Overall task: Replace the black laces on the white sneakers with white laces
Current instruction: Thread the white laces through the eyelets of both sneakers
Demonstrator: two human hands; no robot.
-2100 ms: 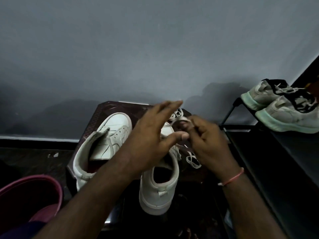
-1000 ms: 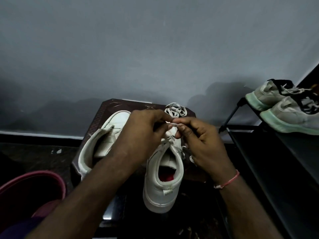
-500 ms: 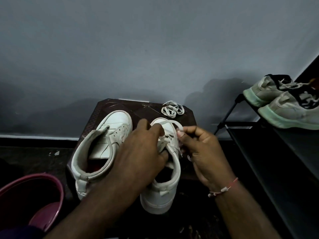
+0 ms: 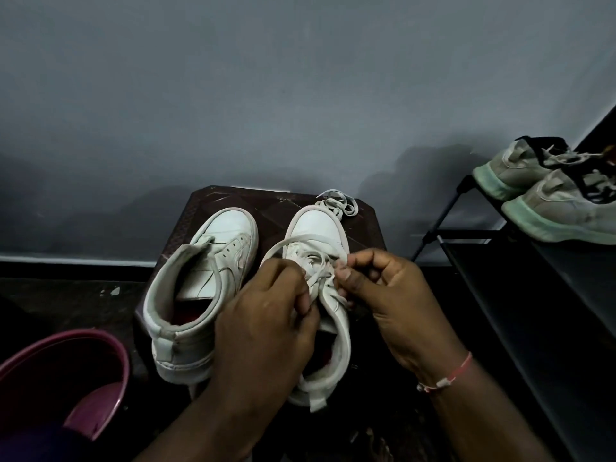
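Black shoe rack (image 4: 520,295) on the right, a grey pair (image 4: 560,211) up top. Pink bucket (image 4: 110,348) lower left, its inside too dark to read. On the dark tabletop (image 4: 276,215), left sneaker (image 4: 206,271) stands beside right sneaker (image 4: 316,231). Left hand (image 4: 266,325) and right hand (image 4: 390,295) crowd over the right sneaker, each pinching its white lace (image 4: 286,243). A spare lace coil (image 4: 340,201) lies just past the toe.

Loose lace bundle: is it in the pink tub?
No, the lace bundle lies on the stool just past the toe of one sneaker, well away from the tub.
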